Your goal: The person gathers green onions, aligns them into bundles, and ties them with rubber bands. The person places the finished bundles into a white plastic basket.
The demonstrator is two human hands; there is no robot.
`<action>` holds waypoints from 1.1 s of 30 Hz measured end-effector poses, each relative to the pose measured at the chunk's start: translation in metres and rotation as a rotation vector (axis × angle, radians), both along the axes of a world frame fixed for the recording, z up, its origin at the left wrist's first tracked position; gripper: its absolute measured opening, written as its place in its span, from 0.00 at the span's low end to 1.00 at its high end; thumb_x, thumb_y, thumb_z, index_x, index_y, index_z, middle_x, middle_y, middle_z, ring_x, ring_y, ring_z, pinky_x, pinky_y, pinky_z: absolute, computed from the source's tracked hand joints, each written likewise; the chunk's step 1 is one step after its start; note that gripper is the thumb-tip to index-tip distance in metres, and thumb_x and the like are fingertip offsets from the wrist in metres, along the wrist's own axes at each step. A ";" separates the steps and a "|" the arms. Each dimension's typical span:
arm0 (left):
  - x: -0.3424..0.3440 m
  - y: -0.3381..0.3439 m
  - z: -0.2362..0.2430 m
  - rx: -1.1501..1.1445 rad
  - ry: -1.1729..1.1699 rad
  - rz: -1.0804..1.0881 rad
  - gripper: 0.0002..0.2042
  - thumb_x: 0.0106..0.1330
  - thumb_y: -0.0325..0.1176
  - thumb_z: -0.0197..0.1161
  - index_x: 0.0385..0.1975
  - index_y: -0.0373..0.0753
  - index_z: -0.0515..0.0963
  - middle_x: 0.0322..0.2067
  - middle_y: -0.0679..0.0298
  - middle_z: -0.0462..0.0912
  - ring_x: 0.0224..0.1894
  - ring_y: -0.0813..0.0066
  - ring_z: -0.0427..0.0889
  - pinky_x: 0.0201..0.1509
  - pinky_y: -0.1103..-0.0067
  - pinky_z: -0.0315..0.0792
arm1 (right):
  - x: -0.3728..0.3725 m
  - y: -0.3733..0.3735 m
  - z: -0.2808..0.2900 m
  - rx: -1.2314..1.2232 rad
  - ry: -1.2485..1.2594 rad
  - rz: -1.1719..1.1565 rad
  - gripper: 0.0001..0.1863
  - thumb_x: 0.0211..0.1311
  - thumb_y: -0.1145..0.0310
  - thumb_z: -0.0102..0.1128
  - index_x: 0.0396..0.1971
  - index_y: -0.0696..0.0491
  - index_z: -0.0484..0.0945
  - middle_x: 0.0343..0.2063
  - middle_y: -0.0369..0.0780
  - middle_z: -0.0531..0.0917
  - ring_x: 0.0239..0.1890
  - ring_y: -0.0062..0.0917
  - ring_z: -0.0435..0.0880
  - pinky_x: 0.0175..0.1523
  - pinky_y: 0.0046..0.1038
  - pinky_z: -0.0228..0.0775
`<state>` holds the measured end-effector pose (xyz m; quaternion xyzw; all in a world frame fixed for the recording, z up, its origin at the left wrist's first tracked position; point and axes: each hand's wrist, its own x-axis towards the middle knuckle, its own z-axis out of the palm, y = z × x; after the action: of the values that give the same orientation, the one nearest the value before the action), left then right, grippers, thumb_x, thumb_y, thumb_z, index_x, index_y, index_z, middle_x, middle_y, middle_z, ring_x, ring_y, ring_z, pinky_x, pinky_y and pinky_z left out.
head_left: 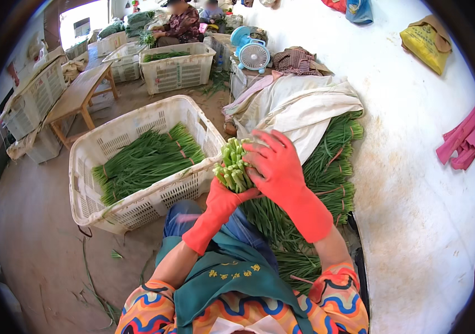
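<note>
I hold a bunch of green stalks (233, 165) upright, cut ends facing up. My left hand (223, 200), in a red rubber glove, grips the bunch from below. My right hand (273, 161), also gloved in red, wraps over the side and top of the same bunch. A heap of tied green bundles (332, 167) lies right beside my hands, partly under a white cloth (304, 106). A white plastic crate (95, 147) with more green bundles (143, 161) stands to my left.
A wooden bench (76, 97) and more white crates (176, 69) stand farther back on the dirt floor. A small blue fan (251, 51) sits by the white wall (415, 195). Another person (179, 25) sits at the far end. Loose stalks litter the floor (95, 289).
</note>
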<state>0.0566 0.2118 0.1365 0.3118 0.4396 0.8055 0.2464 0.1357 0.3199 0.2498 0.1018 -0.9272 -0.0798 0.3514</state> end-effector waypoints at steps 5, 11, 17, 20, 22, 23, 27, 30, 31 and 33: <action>-0.014 -0.015 -0.005 -0.088 0.000 -0.035 0.31 0.41 0.25 0.76 0.49 0.36 0.70 0.43 0.65 0.79 0.44 0.78 0.77 0.50 0.78 0.72 | -0.018 0.004 -0.009 -0.269 -0.078 0.122 0.13 0.43 0.68 0.66 0.32 0.50 0.80 0.35 0.34 0.83 0.54 0.35 0.74 0.60 0.36 0.60; -0.026 -0.037 -0.005 0.015 0.024 -0.029 0.29 0.42 0.26 0.76 0.48 0.37 0.72 0.46 0.64 0.79 0.47 0.76 0.77 0.53 0.76 0.71 | -0.011 -0.001 0.009 -1.244 -0.124 0.583 0.03 0.57 0.72 0.61 0.28 0.55 0.80 0.41 0.42 0.83 0.54 0.29 0.75 0.59 0.32 0.64; -0.044 -0.077 -0.018 -0.148 0.098 -0.050 0.34 0.39 0.19 0.75 0.52 0.34 0.69 0.45 0.64 0.79 0.47 0.76 0.77 0.53 0.76 0.71 | 0.004 0.072 -0.053 -0.866 -0.534 0.054 0.47 0.40 0.73 0.72 0.64 0.52 0.58 0.61 0.45 0.65 0.64 0.30 0.62 0.66 0.30 0.54; -0.049 -0.085 -0.030 -0.060 -0.010 -0.106 0.35 0.38 0.17 0.73 0.53 0.34 0.68 0.46 0.63 0.78 0.47 0.75 0.77 0.54 0.76 0.71 | 0.012 0.031 -0.154 -1.155 -0.749 0.157 0.56 0.26 0.70 0.78 0.63 0.52 0.57 0.59 0.44 0.66 0.63 0.32 0.62 0.65 0.31 0.55; -0.053 -0.102 -0.041 0.008 -0.157 -0.113 0.35 0.40 0.18 0.71 0.54 0.34 0.67 0.47 0.62 0.78 0.49 0.73 0.76 0.54 0.75 0.71 | 0.012 0.013 -0.174 -1.164 -0.672 0.069 0.50 0.26 0.70 0.76 0.59 0.51 0.63 0.52 0.44 0.72 0.57 0.35 0.68 0.61 0.33 0.59; -0.058 -0.117 -0.049 0.040 -0.229 -0.095 0.35 0.41 0.19 0.71 0.55 0.34 0.66 0.48 0.61 0.77 0.49 0.72 0.76 0.55 0.75 0.71 | 0.006 0.011 -0.175 -1.008 -0.649 0.005 0.48 0.26 0.70 0.75 0.57 0.51 0.65 0.48 0.43 0.73 0.54 0.37 0.69 0.59 0.33 0.61; -0.061 -0.178 -0.101 0.091 -0.390 -0.076 0.35 0.46 0.27 0.69 0.58 0.36 0.63 0.52 0.58 0.73 0.53 0.67 0.75 0.55 0.72 0.72 | -0.009 -0.017 -0.150 -0.344 -0.292 0.022 0.39 0.25 0.71 0.73 0.49 0.48 0.72 0.38 0.39 0.74 0.43 0.35 0.73 0.49 0.35 0.64; -0.056 -0.207 -0.120 -0.046 -0.339 0.211 0.36 0.49 0.14 0.57 0.63 0.41 0.60 0.54 0.56 0.72 0.53 0.63 0.75 0.53 0.69 0.73 | -0.010 -0.037 -0.174 -0.313 -0.361 0.091 0.41 0.27 0.71 0.73 0.53 0.45 0.70 0.41 0.38 0.74 0.46 0.34 0.72 0.51 0.37 0.62; -0.054 -0.216 -0.120 -0.018 -0.454 0.216 0.36 0.48 0.12 0.53 0.63 0.41 0.59 0.55 0.56 0.71 0.53 0.62 0.75 0.53 0.68 0.74 | -0.006 -0.040 -0.188 -0.294 -0.403 0.094 0.42 0.28 0.71 0.73 0.54 0.45 0.69 0.42 0.38 0.74 0.47 0.34 0.72 0.52 0.37 0.62; -0.050 -0.239 -0.128 0.020 -0.514 0.142 0.33 0.53 0.16 0.51 0.63 0.41 0.60 0.56 0.57 0.71 0.54 0.63 0.74 0.48 0.69 0.76 | 0.003 -0.032 -0.209 -0.332 -0.516 0.074 0.43 0.29 0.70 0.73 0.55 0.44 0.68 0.48 0.39 0.73 0.52 0.35 0.70 0.57 0.38 0.61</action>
<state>0.0066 -0.0273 0.0080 0.0675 0.3754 0.8778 0.2896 0.1389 0.2876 0.0404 0.0937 -0.9818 0.1143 0.1191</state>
